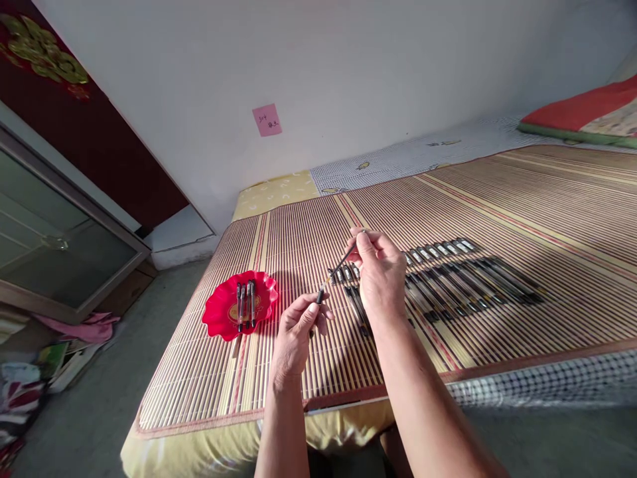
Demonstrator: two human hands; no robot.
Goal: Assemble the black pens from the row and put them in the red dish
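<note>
My left hand is closed around a short black pen part that points up between thumb and fingers. In a pinch, my right hand holds a thin dark pen refill, slanting down to the left. The refill's pale tip is at the top of the black part; whether it has entered cannot be made out. Right of my hands lies a row of black pen caps, with a row of pen barrels nearer to me. On a red scalloped plate to the left rest several capped pens.
A striped bamboo mat covers the bed, whose yellow sheet hangs over the front edge. A pink note is on the wall behind. Red bedding lies at the far right. A glass-panelled door stands at the left.
</note>
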